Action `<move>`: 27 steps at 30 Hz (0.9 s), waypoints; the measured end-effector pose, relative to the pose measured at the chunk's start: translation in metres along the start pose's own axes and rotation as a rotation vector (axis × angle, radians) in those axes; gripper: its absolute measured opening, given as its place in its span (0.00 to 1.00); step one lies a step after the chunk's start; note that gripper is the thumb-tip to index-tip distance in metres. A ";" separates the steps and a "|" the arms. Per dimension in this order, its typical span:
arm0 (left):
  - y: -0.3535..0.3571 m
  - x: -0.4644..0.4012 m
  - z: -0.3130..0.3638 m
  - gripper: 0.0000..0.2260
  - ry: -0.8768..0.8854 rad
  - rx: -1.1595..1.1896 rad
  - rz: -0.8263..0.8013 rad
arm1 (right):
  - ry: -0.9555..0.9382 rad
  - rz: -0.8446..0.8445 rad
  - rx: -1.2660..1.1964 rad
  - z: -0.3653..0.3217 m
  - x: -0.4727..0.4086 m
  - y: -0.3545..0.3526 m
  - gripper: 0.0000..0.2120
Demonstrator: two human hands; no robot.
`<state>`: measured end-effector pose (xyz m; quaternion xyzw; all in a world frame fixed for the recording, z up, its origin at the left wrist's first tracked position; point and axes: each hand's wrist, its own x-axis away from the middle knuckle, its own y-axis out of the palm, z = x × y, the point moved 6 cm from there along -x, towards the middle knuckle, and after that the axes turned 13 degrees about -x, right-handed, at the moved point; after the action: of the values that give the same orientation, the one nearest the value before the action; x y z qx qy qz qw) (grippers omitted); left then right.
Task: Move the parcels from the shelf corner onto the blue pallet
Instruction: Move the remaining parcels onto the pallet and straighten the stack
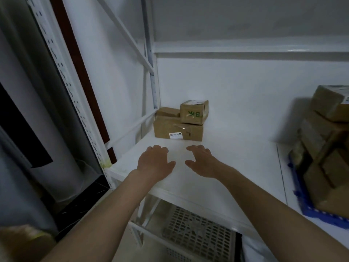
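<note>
Parcels sit in the back corner of the white shelf [217, 167], just left of the frame's centre: a large flat box [177, 129] with a small white label on its front face lies at the bottom, and two smaller boxes rest on top of it. The taller box [194, 112], with green writing on its side, stands on the right part of the big one; a low box [168, 111] lies beside it on the left, tucked against the shelf's upright post [154, 82].

Both arms reach in from the lower edge of the frame. The left hand [154, 163] hovers over the shelf board in front of the stack, palm down, fingers loosely bent and spread, holding nothing. The right hand [203, 160] is right beside it, thumb pointing toward the left hand, fingers relaxed and likewise gripping nothing. Neither hand touches a box; both are a little short of the big box's front face.

At the right edge of the frame, the blue pallet [309, 210] lies on the same shelf level, with a heap of brown boxes [328, 148] piled on it, somewhat blurred. Below the shelf, bottom centre, a grey perforated crate [198, 235] shows through the frame.
</note>
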<state>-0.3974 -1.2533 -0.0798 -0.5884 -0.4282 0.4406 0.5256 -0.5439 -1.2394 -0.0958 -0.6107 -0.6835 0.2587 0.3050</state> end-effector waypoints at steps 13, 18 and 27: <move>0.043 -0.092 -0.017 0.34 0.047 0.270 -0.107 | 0.168 0.166 -0.166 0.029 -0.088 -0.015 0.30; 0.046 -0.154 -0.016 0.35 0.049 0.356 -0.125 | 0.134 0.359 -0.406 0.034 -0.134 -0.047 0.18; 0.029 -0.280 0.018 0.26 -0.059 0.599 -0.002 | 0.185 0.467 -0.694 0.073 -0.226 -0.099 0.28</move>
<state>-0.4825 -1.5216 -0.0902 -0.3938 -0.2948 0.5636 0.6636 -0.6487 -1.4744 -0.0968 -0.8362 -0.5430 0.0197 0.0749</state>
